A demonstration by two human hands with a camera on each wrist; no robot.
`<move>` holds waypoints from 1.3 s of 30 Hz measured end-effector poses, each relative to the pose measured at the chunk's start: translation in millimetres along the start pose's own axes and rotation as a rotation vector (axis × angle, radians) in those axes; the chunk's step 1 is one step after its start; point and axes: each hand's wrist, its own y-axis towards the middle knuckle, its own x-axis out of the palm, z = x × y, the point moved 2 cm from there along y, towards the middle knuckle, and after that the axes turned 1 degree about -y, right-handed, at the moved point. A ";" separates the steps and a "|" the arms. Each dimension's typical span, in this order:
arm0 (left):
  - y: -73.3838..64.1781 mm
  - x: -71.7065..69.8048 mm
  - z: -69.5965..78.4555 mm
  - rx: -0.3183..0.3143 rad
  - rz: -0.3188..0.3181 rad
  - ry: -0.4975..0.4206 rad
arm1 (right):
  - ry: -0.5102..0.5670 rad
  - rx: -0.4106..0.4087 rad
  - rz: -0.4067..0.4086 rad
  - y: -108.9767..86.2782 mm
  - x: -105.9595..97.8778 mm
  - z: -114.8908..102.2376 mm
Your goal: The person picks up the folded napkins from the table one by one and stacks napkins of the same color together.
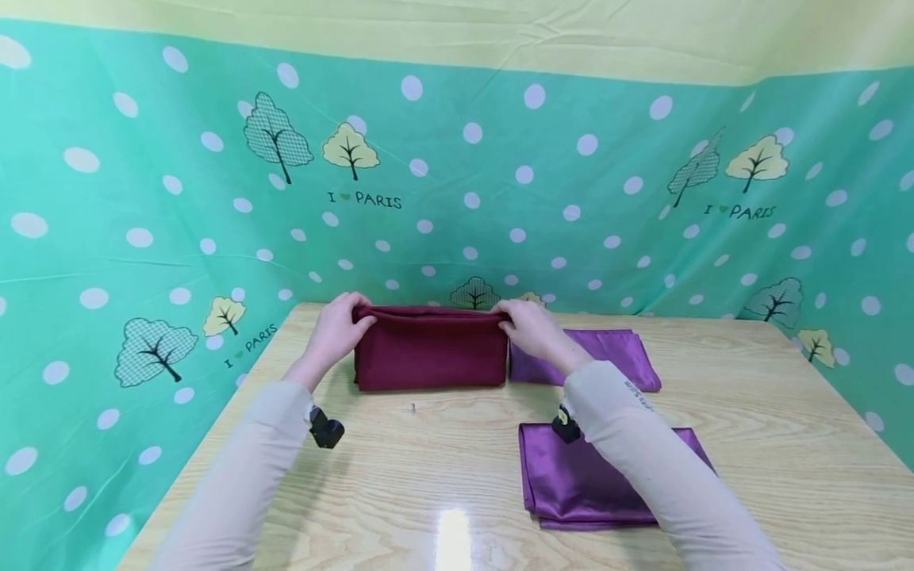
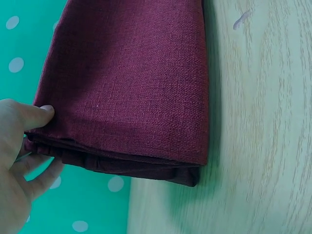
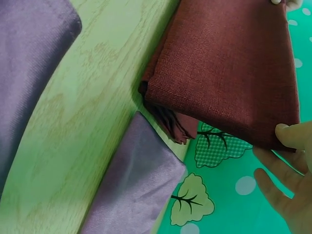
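A folded dark red cloth [image 1: 432, 353] stands near the back edge of the table, its upper edge raised and its lower edge down at the tabletop. My left hand [image 1: 339, 325] pinches its upper left corner; in the left wrist view the thumb [image 2: 41, 116] lies on the front face, with fingers behind. The upper right corner is pinched by my right hand [image 1: 531, 329], thumb in front, as the right wrist view shows with the cloth [image 3: 229, 63] hanging in layers. Behind the right forearm lies a folded purple cloth [image 1: 617, 353].
Another folded purple satin cloth [image 1: 578, 484] lies nearer the front, partly under the right sleeve in the head view. The wooden table [image 1: 385, 476] bears a small dark mark. A green dotted curtain [image 1: 443, 182] hangs right behind the table and along both sides.
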 end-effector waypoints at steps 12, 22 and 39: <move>-3.4 11.8 -7.8 -0.029 -0.018 -0.010 | -0.008 0.021 0.020 -0.6 13.2 8.1; -3.0 18.7 -12.0 -0.020 -0.009 -0.026 | -0.016 0.014 0.011 -0.6 21.8 11.2; -5.6 31.2 -20.1 -0.062 -0.031 -0.043 | 0.015 0.073 -0.002 -1.4 42.7 21.1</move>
